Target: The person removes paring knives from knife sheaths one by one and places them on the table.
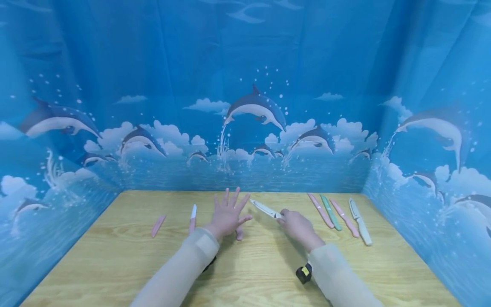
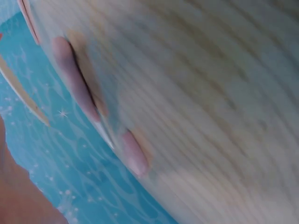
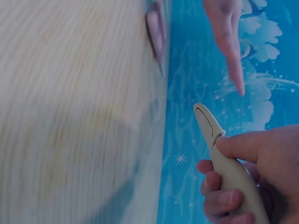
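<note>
My right hand (image 1: pixel 298 228) grips a cream knife (image 3: pixel 236 179) by its handle, the thumb lying near the joint with its slotted sheath (image 3: pixel 205 122). The knife is held above the table, its tip towards my left hand (image 1: pixel 225 216). That hand is spread with straight fingers and holds nothing. Beyond it on the table lie a pink-handled knife (image 1: pixel 193 219) with its pale blade bare and a separate pink sheath (image 1: pixel 158 226). Another pink piece (image 1: pixel 239 233) shows beside the left wrist, partly hidden.
On the right of the wooden table (image 1: pixel 264 273) lie a pink knife (image 1: pixel 320 210), a green knife (image 1: pixel 330 212), a second pink knife (image 1: pixel 344 218) and a pale one (image 1: pixel 360 222). Blue dolphin-print curtains (image 1: pixel 245 64) enclose the back and sides.
</note>
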A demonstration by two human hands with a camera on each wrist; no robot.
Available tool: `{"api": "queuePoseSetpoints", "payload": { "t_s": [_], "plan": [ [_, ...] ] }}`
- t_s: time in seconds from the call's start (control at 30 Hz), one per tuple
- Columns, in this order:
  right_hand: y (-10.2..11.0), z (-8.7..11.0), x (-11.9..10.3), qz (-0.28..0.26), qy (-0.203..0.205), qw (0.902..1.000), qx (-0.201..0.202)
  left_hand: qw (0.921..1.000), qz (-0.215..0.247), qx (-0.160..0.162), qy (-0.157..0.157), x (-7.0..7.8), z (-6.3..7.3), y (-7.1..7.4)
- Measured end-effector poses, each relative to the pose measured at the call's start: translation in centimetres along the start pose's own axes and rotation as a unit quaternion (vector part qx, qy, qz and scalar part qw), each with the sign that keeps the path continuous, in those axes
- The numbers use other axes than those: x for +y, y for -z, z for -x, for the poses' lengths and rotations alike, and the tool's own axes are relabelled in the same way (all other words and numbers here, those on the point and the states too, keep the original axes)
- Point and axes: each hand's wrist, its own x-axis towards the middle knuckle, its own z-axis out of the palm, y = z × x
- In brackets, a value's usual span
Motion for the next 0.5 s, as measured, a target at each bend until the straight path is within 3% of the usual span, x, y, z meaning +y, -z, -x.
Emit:
{"api": "queuePoseSetpoints", "payload": {
  "t_s": [0.3,0.5],
  "plan": [
    [-0.2,1.5,-1.8,-0.035,0.016,0.9993,-0.007,0.9989,0.011,-0.006,-0.045,1.5,0.9,0.2],
    [-0.2,2.2,-2.7,-0.037,0.042,0.9984,-0.014,0.9968,-0.019,0.001,-0.078,2.2,1.5,0.3]
  ]
}}
